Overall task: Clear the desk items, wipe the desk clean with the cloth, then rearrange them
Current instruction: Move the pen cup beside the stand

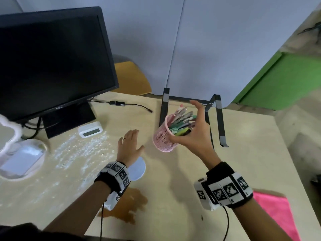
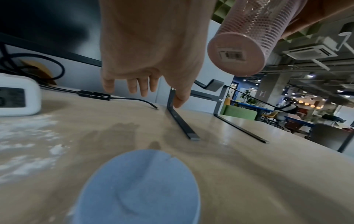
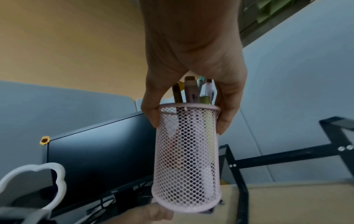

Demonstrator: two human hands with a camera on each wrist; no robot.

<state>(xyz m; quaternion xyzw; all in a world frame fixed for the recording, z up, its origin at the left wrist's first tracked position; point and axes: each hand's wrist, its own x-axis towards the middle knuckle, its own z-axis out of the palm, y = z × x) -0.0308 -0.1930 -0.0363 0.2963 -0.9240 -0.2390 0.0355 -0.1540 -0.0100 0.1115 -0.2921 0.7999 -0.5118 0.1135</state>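
My right hand [image 1: 184, 133] grips a pink mesh pen holder [image 1: 163, 138] by its rim, thumb on one side and fingers on the other, and holds it tilted in the air above the desk [image 1: 243, 162]. Several pens [image 1: 182, 117] stick out of it. The right wrist view shows the same right hand [image 3: 188, 124] around the pen holder [image 3: 186, 159]. My left hand [image 1: 137, 139] hovers flat with straight fingers just left of the holder, holding nothing. Below that wrist lies a round blue coaster [image 1: 139, 169]. A pink cloth [image 1: 276, 211] lies at the near right.
A black monitor [image 1: 52, 63] stands at the back left, with a white clock [image 1: 90, 131] and spilled white powder [image 1: 83, 146] in front. A brown spill [image 1: 132, 206] is near the front edge. A black laptop stand [image 1: 219, 122] sits behind the holder. A white cloud-shaped object [image 1: 20, 157] stands far left.
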